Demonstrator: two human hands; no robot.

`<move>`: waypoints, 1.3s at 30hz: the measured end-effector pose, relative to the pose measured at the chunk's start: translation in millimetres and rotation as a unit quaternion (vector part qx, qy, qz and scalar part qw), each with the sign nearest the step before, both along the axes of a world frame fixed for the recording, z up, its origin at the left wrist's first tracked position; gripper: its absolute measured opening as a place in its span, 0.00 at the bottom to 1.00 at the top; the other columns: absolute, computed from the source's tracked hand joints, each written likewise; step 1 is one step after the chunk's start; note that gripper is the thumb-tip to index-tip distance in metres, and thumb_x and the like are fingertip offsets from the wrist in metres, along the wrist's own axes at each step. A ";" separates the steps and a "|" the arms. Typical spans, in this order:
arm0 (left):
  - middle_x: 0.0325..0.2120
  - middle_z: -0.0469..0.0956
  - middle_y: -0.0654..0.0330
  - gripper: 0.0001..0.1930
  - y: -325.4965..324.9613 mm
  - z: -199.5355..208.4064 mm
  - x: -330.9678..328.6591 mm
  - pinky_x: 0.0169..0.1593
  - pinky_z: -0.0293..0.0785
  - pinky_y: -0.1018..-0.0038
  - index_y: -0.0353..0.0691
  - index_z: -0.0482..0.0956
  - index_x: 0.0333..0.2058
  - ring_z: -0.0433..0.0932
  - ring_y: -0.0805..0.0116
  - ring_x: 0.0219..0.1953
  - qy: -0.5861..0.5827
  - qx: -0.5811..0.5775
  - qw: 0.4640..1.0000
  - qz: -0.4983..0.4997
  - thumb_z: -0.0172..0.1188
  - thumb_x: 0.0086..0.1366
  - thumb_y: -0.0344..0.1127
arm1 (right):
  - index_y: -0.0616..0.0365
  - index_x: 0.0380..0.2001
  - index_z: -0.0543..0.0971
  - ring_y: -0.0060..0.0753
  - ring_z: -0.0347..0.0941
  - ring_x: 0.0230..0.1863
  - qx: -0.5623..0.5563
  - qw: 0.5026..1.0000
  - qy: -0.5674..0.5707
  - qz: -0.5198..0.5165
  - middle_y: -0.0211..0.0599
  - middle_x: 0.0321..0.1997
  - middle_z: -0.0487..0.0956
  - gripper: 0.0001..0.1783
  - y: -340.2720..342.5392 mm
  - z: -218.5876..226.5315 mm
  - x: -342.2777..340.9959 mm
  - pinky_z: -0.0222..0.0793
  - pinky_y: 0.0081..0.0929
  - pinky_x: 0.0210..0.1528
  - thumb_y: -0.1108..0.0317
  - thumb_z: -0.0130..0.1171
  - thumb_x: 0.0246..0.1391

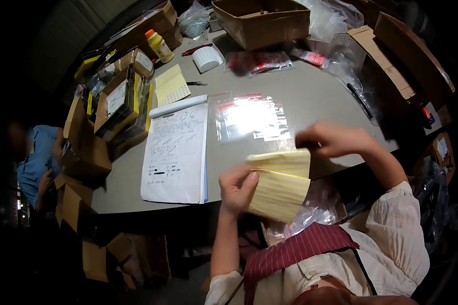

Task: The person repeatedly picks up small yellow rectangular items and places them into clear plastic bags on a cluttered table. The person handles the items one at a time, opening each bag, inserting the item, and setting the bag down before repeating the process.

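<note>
In the lower middle of the frame, the left hand point(236, 189) pinched a bundle of yellow sheets point(280, 198) between thumb and fingers at its left edge. The bundle was tilted and partly fanned, above the near edge of the tabletop point(320, 89). The right hand point(336, 138) hung just beyond the bundle's upper right corner, fingers curled and blurred; whether it gripped anything could not be told.

At the centre, clear bags point(249, 119) with red top edges lay overlapping, glare washing out their middles. Left of them lay a notepad point(175, 152) with handwriting, its top pages folded over. Just above the notepad lay a yellow label sheet point(170, 84), a dark pen point(196, 83) near its right side. A yellow bottle point(159, 47) with an orange cap stood at upper left, and an open cardboard box point(262, 28) stood at top centre. At far left was a person in a blue top point(38, 157).
</note>
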State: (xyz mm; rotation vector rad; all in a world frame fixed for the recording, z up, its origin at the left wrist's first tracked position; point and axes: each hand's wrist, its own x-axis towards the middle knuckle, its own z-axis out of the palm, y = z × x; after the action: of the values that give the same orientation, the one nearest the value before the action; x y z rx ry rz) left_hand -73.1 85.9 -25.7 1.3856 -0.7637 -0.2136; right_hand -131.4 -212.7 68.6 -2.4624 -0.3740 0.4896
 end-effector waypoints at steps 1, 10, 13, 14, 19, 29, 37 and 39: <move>0.30 0.84 0.54 0.11 0.9 -2.1 1.6 0.36 0.73 0.73 0.25 0.85 0.40 0.78 0.71 0.31 -0.047 0.017 0.999 -0.003 0.60 0.66 0.29 | 0.64 0.43 0.80 0.54 0.79 0.42 0.034 0.997 -0.064 -0.017 0.54 0.39 0.81 0.18 4.0 -1.7 6.7 0.72 0.43 0.44 0.79 0.56 0.46; 0.25 0.80 0.54 0.09 -4.6 -4.4 3.0 0.33 0.70 0.71 0.29 0.83 0.37 0.75 0.68 0.27 -0.015 0.064 0.998 0.023 0.59 0.67 0.30 | 0.60 0.43 0.78 0.46 0.75 0.40 0.131 0.886 -0.439 -0.075 0.41 0.38 0.78 0.20 30.4 -9.5 48.2 0.70 0.40 0.42 0.83 0.57 0.43; 0.26 0.80 0.54 0.09 -1.0 -14.1 8.1 0.34 0.70 0.72 0.28 0.82 0.37 0.75 0.68 0.28 0.041 0.096 0.994 -0.019 0.58 0.68 0.30 | 0.57 0.41 0.77 0.52 0.73 0.48 0.085 0.888 -0.451 0.041 0.43 0.43 0.77 0.23 60.5 -4.9 28.1 0.71 0.42 0.53 0.81 0.64 0.36; 0.27 0.79 0.55 0.10 -2.7 -17.9 9.0 0.36 0.70 0.73 0.27 0.80 0.37 0.75 0.71 0.31 0.049 0.068 0.996 -0.029 0.57 0.69 0.31 | 0.58 0.42 0.77 0.51 0.73 0.50 0.059 0.882 -0.464 0.060 0.43 0.44 0.77 0.23 71.8 -14.9 22.6 0.71 0.42 0.55 0.78 0.65 0.36; 0.30 0.79 0.63 0.13 -5.5 -18.9 10.1 0.39 0.70 0.76 0.26 0.80 0.39 0.73 0.76 0.35 0.185 0.018 0.982 -0.047 0.54 0.72 0.33 | 0.60 0.41 0.77 0.47 0.75 0.50 -0.017 0.853 -0.517 0.065 0.41 0.44 0.78 0.19 88.4 -39.8 16.5 0.71 0.42 0.56 0.70 0.63 0.41; 0.34 0.79 0.66 0.16 1.1 1.1 19.4 0.41 0.68 0.81 0.28 0.83 0.43 0.73 0.80 0.37 0.244 0.007 0.963 -0.118 0.52 0.73 0.36 | 0.60 0.43 0.77 0.46 0.74 0.58 -0.087 0.787 -0.602 0.099 0.38 0.48 0.79 0.18 88.3 -49.4 12.5 0.68 0.45 0.63 0.70 0.60 0.45; 0.29 0.80 0.62 0.14 -1.5 2.2 11.9 0.37 0.70 0.74 0.29 0.81 0.36 0.75 0.77 0.33 0.210 0.046 0.973 -0.080 0.54 0.73 0.36 | 0.56 0.38 0.73 0.51 0.66 0.61 0.131 0.911 -0.390 0.021 0.43 0.51 0.75 0.06 63.1 -37.1 47.4 0.56 0.47 0.68 0.70 0.59 0.58; 0.26 0.79 0.57 0.14 -1.4 0.1 11.4 0.36 0.70 0.71 0.29 0.81 0.35 0.75 0.72 0.30 0.129 0.097 0.984 -0.079 0.55 0.72 0.36 | 0.58 0.41 0.74 0.56 0.61 0.65 0.069 0.924 -0.368 -0.071 0.46 0.62 0.72 0.09 33.7 -46.7 69.9 0.55 0.52 0.70 0.67 0.61 0.61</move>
State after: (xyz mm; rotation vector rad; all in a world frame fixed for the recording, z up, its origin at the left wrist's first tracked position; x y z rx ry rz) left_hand -61.7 84.5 -25.6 1.4461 -0.6490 -0.5947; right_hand -61.4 -179.0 21.9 -2.4264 -0.4954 -0.5352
